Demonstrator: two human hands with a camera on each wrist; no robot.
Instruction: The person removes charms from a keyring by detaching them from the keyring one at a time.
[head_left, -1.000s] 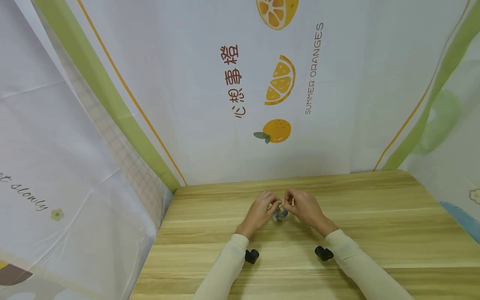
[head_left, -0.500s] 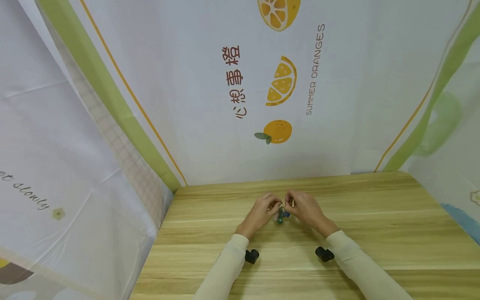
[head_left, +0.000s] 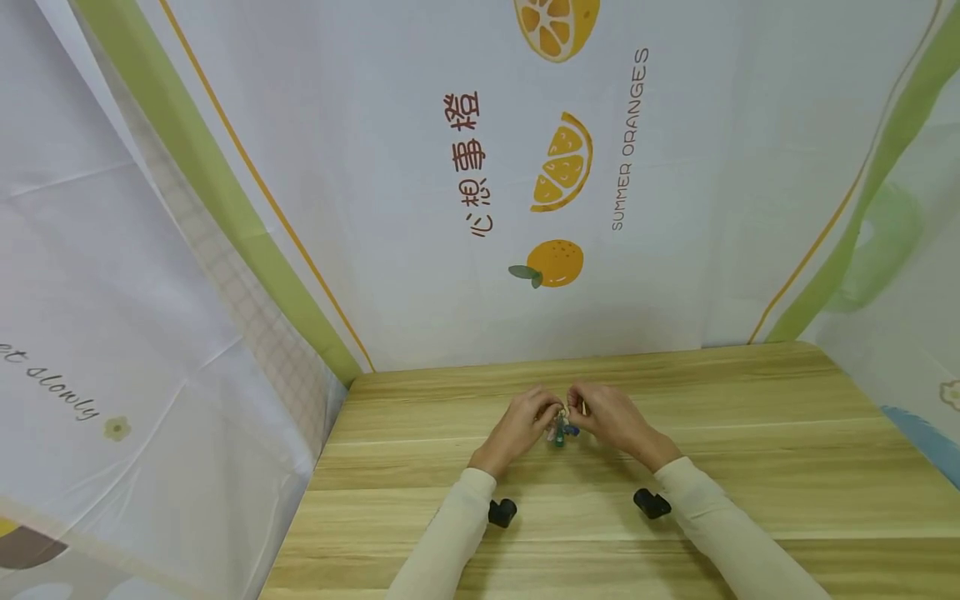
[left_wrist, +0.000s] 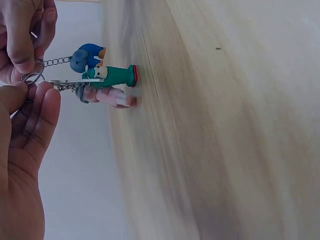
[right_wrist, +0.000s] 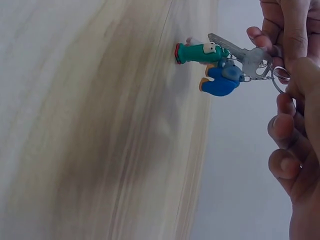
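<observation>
Over the middle of the table, my left hand (head_left: 517, 422) and right hand (head_left: 609, 414) meet at a metal key ring (right_wrist: 279, 82). Fingers and thumb of each hand pinch it from opposite sides, and fingertips cover part of the loop. A silver key (right_wrist: 251, 59) hangs from the ring. Beside it, small figures dangle on short chains: a green one with a red base (left_wrist: 117, 76), a blue elephant-like one (right_wrist: 222, 82) and a pink one (left_wrist: 111, 96). In the right wrist view the pink figure is mostly hidden behind the green one.
The wood-grain table (head_left: 570, 550) lies under both arms. A white cloth with orange prints (head_left: 405, 275) hangs behind its far edge, with more cloth at the left and right. Black devices (head_left: 502, 512) sit at both wrists.
The hanging figures have swung and turned a little, so the green and blue ones show more clearly. Both hands stay almost in the same place, still holding the ring.
</observation>
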